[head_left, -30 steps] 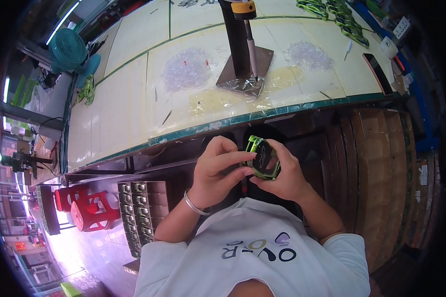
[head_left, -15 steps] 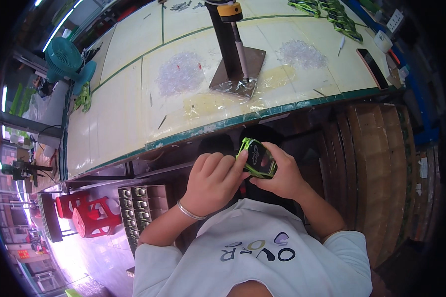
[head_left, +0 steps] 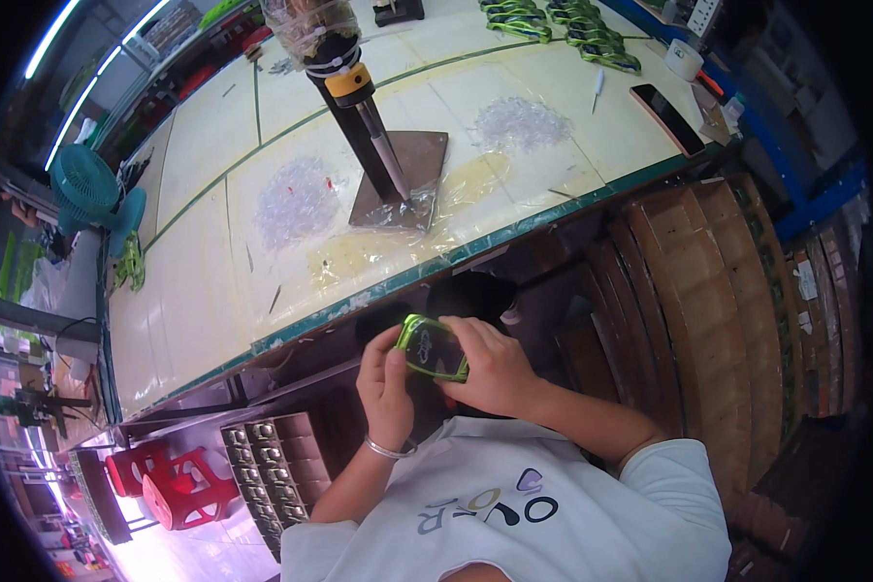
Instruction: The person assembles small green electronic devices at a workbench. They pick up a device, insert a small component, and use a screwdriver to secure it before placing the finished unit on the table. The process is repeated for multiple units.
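Note:
Between my hands, just below the table's front edge, is a pair of green-framed sunglasses with a dark lens bearing a pale marking. My left hand grips its left end, thumb and fingers on the green rim. The other end sits in my right hand, fingers along the top and thumb underneath. Part of the frame is hidden behind the fingers.
An upright tool stand rises from the table, between piles of clear plastic bits. Several green frames and a phone lie at right. A compartment tray, red stools and stacked brown trays stand below.
My hands and the sunglasses have shifted left and lower in view. My left hand has turned from lying across the near side to gripping the left end. The whole view has swung too.

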{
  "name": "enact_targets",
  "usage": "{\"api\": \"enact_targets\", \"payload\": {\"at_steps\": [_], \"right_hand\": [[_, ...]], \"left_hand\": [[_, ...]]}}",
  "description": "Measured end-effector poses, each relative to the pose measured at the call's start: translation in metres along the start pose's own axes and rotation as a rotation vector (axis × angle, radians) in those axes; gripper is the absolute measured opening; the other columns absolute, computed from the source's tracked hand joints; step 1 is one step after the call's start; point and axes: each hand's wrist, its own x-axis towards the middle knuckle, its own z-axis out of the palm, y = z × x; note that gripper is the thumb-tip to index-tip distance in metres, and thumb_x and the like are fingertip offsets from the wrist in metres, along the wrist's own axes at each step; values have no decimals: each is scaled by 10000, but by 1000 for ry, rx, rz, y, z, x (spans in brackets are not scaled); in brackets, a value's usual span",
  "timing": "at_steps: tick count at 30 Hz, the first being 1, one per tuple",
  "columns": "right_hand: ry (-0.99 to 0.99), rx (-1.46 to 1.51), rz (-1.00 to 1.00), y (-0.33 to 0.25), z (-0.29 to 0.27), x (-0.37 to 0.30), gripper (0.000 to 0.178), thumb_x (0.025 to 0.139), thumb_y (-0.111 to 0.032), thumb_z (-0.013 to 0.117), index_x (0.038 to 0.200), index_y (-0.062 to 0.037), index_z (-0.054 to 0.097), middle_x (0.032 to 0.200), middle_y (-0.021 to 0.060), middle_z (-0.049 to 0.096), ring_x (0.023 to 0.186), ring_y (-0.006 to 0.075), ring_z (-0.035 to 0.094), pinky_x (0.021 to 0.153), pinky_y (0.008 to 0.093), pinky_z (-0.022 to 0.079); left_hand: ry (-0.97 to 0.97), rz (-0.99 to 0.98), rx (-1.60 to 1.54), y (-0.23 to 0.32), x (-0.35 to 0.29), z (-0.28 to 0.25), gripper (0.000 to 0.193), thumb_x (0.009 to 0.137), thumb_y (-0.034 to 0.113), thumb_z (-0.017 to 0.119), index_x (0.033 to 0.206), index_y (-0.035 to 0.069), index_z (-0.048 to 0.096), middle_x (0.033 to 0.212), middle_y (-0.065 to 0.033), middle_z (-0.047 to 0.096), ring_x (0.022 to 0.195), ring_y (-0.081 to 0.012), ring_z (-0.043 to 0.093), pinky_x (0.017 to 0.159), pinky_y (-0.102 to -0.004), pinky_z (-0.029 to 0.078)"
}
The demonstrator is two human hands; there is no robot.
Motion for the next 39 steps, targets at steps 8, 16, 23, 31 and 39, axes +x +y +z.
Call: {"api": "enact_targets", "payload": {"at_steps": [8,16,23,31,39], "right_hand": [[224,-30,-126,52,-56,71,218,696,-186,616,849,-37,570,794,117,558,745,294,524,690,374,405],[258,-637,-61,133,-53,163,117,706,-165,567,763,-63,560,780,77,535,792,238,498,711,341,396],[379,-674,-198,140,-42,172,75,659,-106,552,690,-51,512,686,73,513,729,236,504,656,337,413],[410,-184,-160,129,-49,166,94,663,-16,536,756,-30,526,675,107,522,692,259,518,624,361,437],[554,557,136,126,-52,151,109,784,-51,537,869,14,556,739,76,591,601,115,534,568,244,446]], "left_hand": [[-27,-361,-306,9,-6,-7,287,883,216,330,917,-21,488,778,-126,590,629,-191,592,548,-276,492],[-10,-419,-243,1,-16,-2,264,862,195,353,850,-27,496,733,-123,574,630,-204,596,552,-294,500],[-52,-438,-218,-4,-17,-3,268,869,204,360,871,-29,492,742,-119,573,639,-215,601,562,-301,507],[-97,-421,-250,-2,-17,2,266,871,210,373,872,-26,495,746,-115,574,644,-215,602,559,-303,508],[-80,-403,-253,5,-21,-6,281,877,226,372,871,-25,499,751,-122,580,640,-193,600,581,-290,508]]}}
